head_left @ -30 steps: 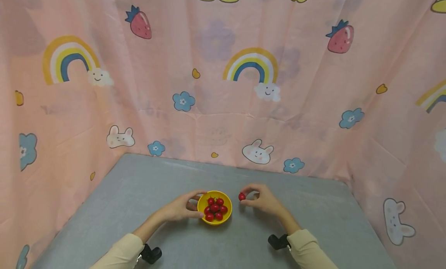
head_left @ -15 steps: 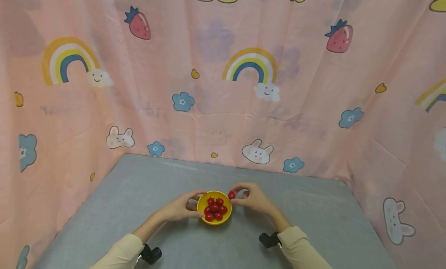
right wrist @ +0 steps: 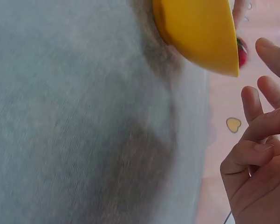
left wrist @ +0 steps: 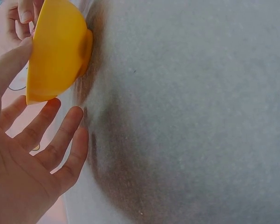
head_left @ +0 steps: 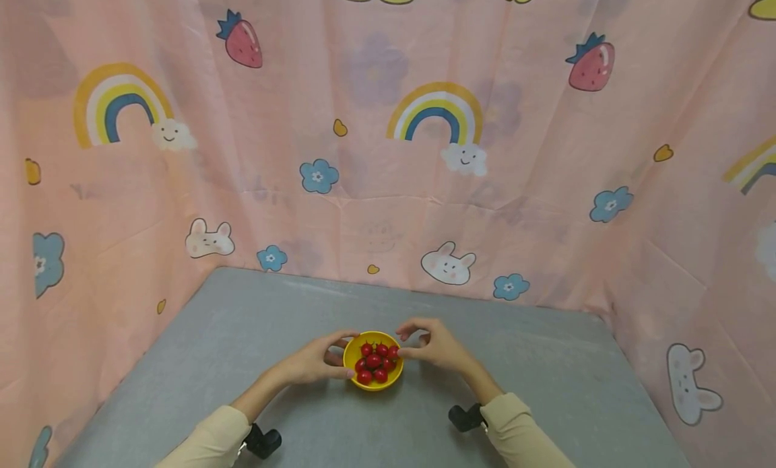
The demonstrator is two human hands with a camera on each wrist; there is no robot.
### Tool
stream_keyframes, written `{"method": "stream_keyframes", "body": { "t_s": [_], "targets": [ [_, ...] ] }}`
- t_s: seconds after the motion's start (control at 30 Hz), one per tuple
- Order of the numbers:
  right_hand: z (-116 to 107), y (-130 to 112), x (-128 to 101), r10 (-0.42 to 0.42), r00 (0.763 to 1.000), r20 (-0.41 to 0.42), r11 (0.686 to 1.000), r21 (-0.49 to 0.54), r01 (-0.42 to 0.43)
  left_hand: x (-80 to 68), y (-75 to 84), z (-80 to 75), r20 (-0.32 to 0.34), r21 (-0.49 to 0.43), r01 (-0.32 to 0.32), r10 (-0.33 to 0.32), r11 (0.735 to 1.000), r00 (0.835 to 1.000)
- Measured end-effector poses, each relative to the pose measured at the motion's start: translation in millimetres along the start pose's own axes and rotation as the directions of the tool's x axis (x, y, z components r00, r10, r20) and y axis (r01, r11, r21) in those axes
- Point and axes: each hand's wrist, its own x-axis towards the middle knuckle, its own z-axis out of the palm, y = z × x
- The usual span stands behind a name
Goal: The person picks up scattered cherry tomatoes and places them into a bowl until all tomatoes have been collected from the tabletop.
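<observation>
A yellow bowl (head_left: 371, 388) with several cherry tomatoes (head_left: 373, 361) in it stands on the grey table. At its left side my left hand (head_left: 312, 361) holds it, thumb at the near rim and fingers at the far rim. In the left wrist view, the bowl (left wrist: 60, 51) meets the thumb and some fingertips, while other fingers spread apart. My right hand (head_left: 439, 347) hovers at the bowl's right rim, thumb and fingers parted, nothing between them. One cherry tomato (right wrist: 242, 52) shows at the rim close to these fingers in the right wrist view.
The grey tabletop (head_left: 273, 313) extends around the bowl. A pink printed curtain (head_left: 364, 219) hangs behind and along both sides. Black wrist cameras, such as the left one (head_left: 264, 442), sit under the beige sleeves (head_left: 212, 438).
My right hand has moved left to the bowl with a cherry tomato and let it go inside the right rim; its fingers have parted. My left hand and the bowl have stayed put.
</observation>
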Motion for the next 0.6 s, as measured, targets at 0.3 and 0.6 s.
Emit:
{"method": "stream_keyframes", "body": {
  "t_s": [0.3, 0.6],
  "targets": [
    [-16, 12, -18, -0.026, 0.999, -0.045, 1.0, 0.0, 0.026, 1.1, 0.9, -0.4, 0.004, -0.003, -0.003, 0.003, 1.0, 1.0],
    [-39, 31, -57, -0.026, 0.986, -0.165, 0.997, -0.074, 0.014, -4.1, -3.3, -0.6, -0.049, 0.062, -0.008, 0.012, 0.998, 0.999]
  ]
}}
